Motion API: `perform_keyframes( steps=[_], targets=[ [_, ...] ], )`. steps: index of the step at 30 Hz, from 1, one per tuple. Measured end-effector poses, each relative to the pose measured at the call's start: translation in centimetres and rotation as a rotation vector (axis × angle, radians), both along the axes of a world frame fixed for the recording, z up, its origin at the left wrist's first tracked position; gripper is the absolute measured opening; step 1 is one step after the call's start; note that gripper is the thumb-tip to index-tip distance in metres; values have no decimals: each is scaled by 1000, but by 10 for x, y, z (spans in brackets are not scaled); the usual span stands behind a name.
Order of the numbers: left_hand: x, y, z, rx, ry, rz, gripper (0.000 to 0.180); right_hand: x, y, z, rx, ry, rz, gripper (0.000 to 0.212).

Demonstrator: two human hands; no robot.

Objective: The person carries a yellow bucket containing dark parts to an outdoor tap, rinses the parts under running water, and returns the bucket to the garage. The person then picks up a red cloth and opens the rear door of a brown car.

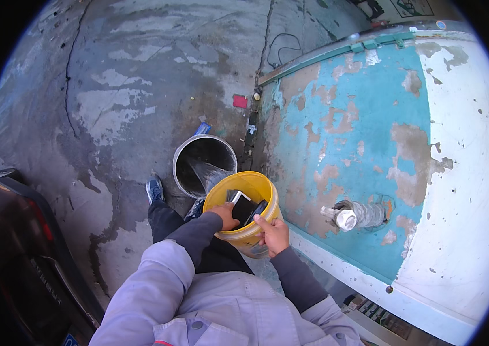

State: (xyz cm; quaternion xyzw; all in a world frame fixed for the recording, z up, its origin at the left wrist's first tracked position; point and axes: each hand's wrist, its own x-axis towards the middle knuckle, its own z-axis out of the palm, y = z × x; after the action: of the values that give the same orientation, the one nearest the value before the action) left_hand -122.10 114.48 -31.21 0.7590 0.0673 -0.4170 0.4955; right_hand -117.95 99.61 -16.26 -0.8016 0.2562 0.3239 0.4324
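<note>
A yellow bucket (270, 195) is in front of my body, its mouth facing up. My right hand (274, 234) grips its near right rim, the thumb on the rim and the fingers round the outside. My left hand (225, 217) reaches over the left rim into it, closed against a dark rectangular thing with a white edge (243, 206). Its fingertips are partly hidden. Other dark pieces lie beside it. Just beyond stands a grey round bin (178, 167) with a dark inside. A translucent streak, water or plastic film, shows between its inside and the bucket.
To the right is a worn teal and white surface (365, 109) with a tape-wrapped pipe and valve (363, 216). A dark vehicle (19, 248) stands at the left. A red scrap (240, 101) and a blue wrapper (203, 128) lie on the cracked concrete floor (140, 69).
</note>
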Motion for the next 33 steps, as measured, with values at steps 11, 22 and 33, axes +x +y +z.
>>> perform_keyframes(
  steps=[11,22,33],
  targets=[
    [9,-16,-25,-138,-47,-98,75,17,10,9,-107,-57,38,43],
    [12,-28,-49,-247,-52,-57,75,32,26,18,-174,-50,105,39],
    [23,-29,-55,-481,14,-90,67,52,49,16,-228,-69,145,37]
  ],
)
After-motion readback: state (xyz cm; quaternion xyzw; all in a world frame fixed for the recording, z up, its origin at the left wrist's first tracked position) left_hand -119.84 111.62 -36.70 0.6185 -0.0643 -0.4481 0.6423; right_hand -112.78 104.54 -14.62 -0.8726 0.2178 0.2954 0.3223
